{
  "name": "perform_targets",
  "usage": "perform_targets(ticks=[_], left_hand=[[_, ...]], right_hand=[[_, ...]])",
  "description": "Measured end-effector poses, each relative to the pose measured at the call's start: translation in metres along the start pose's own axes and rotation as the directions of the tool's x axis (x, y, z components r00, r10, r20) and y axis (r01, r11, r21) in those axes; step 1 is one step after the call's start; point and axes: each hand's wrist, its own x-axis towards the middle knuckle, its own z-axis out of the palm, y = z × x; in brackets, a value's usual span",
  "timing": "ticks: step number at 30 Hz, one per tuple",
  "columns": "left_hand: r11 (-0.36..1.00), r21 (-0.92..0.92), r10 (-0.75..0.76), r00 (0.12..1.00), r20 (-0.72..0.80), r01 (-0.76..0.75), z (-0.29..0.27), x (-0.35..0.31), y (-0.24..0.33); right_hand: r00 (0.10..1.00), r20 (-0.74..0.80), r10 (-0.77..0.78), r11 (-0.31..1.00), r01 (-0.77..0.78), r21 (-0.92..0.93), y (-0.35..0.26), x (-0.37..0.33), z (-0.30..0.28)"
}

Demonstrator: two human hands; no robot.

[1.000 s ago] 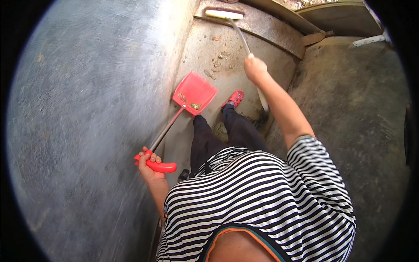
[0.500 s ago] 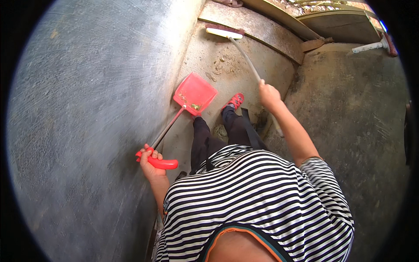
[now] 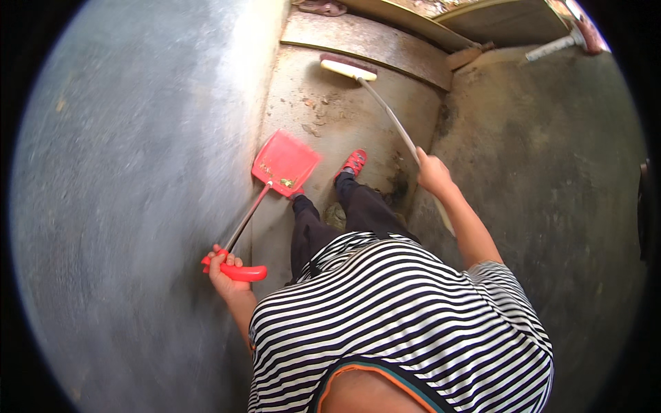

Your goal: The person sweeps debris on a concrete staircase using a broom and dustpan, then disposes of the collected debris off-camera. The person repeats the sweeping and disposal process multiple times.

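Note:
My left hand (image 3: 226,275) is closed around the red grip of a long-handled dustpan, beside the wall. The red dustpan (image 3: 286,158) lies low at the left, in front of my feet, with bits of leaf and dirt near its back edge. My right hand (image 3: 435,175) grips the pale pole of a push broom. Its cream head with dark reddish bristles (image 3: 349,69) is at the far end of the floor strip, close to a raised ledge. Between broom head and dustpan lie scattered dry leaves and dirt (image 3: 313,117).
A grey plastered wall (image 3: 151,151) rises along the left. The raised ledge (image 3: 365,45) and boards (image 3: 496,27) edge the far side. On the right is a dark grey surface (image 3: 544,172), with a white-handled tool (image 3: 554,48) at its far edge. My red shoe (image 3: 354,162) stands near the dustpan.
The view has shifted. Against the floor litter, the broom head has moved right and slightly nearer. Both hands keep their grips, and the dustpan stays in about the same place by my feet.

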Motion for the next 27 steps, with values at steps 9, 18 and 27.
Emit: perform_targets(ticks=[9,18,27], left_hand=[[0.999,0.042,0.001,0.999,0.053,-0.003,0.024,-0.02,-0.015],[0.999,0.031,-0.044,0.998,0.048,0.043,0.032,0.01,0.001],[0.999,0.032,-0.043,0.998,0.049,0.041,0.046,0.004,-0.014]], right_hand=[[0.99,0.101,-0.094,0.988,0.081,0.129,0.013,0.022,-0.009],[0.939,0.174,0.296,0.877,-0.339,0.341,0.071,-0.053,-0.006],[0.849,0.35,0.395,0.748,-0.519,0.414,0.033,0.052,0.019]])
